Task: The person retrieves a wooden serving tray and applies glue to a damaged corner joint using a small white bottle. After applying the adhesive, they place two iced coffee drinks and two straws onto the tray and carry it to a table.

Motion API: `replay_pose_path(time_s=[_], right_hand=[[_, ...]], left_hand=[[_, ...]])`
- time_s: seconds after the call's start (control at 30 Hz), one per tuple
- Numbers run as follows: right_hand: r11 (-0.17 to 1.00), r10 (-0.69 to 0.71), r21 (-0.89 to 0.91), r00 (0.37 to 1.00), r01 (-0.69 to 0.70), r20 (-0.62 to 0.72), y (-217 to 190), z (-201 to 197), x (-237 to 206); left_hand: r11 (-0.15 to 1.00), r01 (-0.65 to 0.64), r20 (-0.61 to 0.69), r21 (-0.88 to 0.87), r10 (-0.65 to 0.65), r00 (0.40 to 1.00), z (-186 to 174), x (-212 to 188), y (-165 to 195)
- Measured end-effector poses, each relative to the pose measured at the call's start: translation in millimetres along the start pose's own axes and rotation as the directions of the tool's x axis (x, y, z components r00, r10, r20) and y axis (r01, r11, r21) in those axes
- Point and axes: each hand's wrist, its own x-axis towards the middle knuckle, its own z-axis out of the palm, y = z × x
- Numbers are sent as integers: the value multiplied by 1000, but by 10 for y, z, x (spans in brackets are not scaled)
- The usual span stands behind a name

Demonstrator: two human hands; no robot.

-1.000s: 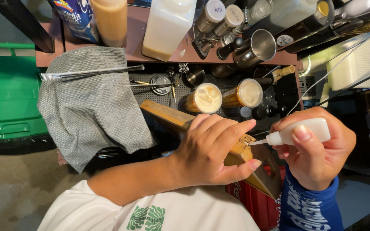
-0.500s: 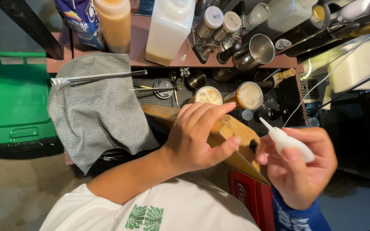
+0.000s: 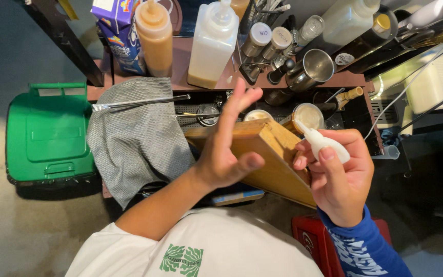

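Head view: a small white squeeze bottle (image 3: 323, 145) is gripped in the right hand (image 3: 340, 182), nozzle aimed up-left at the wooden block (image 3: 270, 154), whose long axis runs left-to-right beneath the spread, empty left hand (image 3: 226, 149).

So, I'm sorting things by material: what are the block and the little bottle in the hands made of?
Block: looks like wood, tan, matte, with visible grain lines. Little bottle in the right hand: probably soft plastic, white, smooth, with a pointed nozzle.

Café bar: squeeze bottles (image 3: 214, 43), shakers (image 3: 256, 40).
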Motion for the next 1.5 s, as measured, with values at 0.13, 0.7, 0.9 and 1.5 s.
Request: replay_pose_path(time_s=[0.13, 0.7, 0.9, 1.5], right_hand=[[1000, -4, 6, 1000, 4, -3, 28, -29, 26], [994, 27, 103, 1000, -28, 10, 60, -222, 3], [993, -8, 114, 1000, 7, 9, 54, -341, -171], [983, -24, 179, 999, 27, -22, 80, -643, -283]], left_hand=[[963, 178, 6, -204, -180, 984, -471, 63, -137], [473, -49, 164, 880, -205, 965, -1408, -158, -910], [582, -12, 144, 813, -181, 973, -971, 48, -979], [260, -32, 138, 965, -400, 906, 149, 717, -1554]])
